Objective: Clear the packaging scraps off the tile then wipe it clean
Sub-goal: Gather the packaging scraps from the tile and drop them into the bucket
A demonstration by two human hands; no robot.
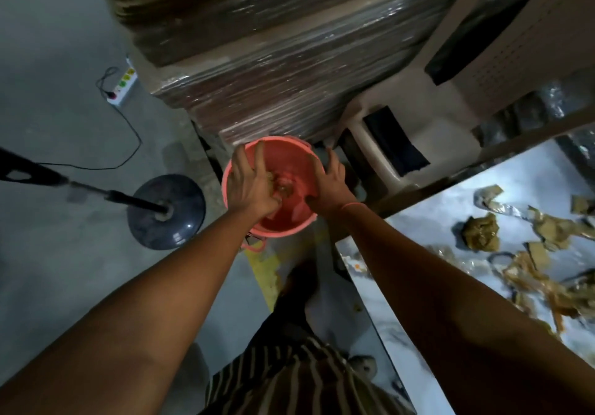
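Head view looks straight down along both forearms to a round salmon-pink plastic bucket [291, 165] standing on the grey concrete floor [64, 253], close against a shrink-wrapped stack of cardboard [289, 60].

Grip state: my left hand [249, 186] is over the bucket mouth with fingers curled down around a small clump of brownish scrap [283, 186]; I judge it is releasing the clump, but I cannot tell whether contact is complete. My right hand [331, 182] is spread, fingers apart, over the bucket's right rim and holds nothing.

Location of the work: the glossy marbled grey-white tile [434, 253] lies flat to my right, on what appears to be the bench. Its far part carries many loose pieces: a crumpled tan cardboard wad [481, 232], torn brown strips [534, 285], clear film, and a dark band I cannot identify.

Handling notes, as judgement:
1. Scraps are light, limp and irregular. Gather them into a bunch with both hands, then lift; single strips will trail and drop.
2. Film will likely cling to the glazed face. Pinch at a raised edge.
3. The tile is stiff, slick and brittle. Do not drag hard debris across it or lean on its overhanging edge.

Clearing is incomplete; wiping has not begun. No cloth is visible.
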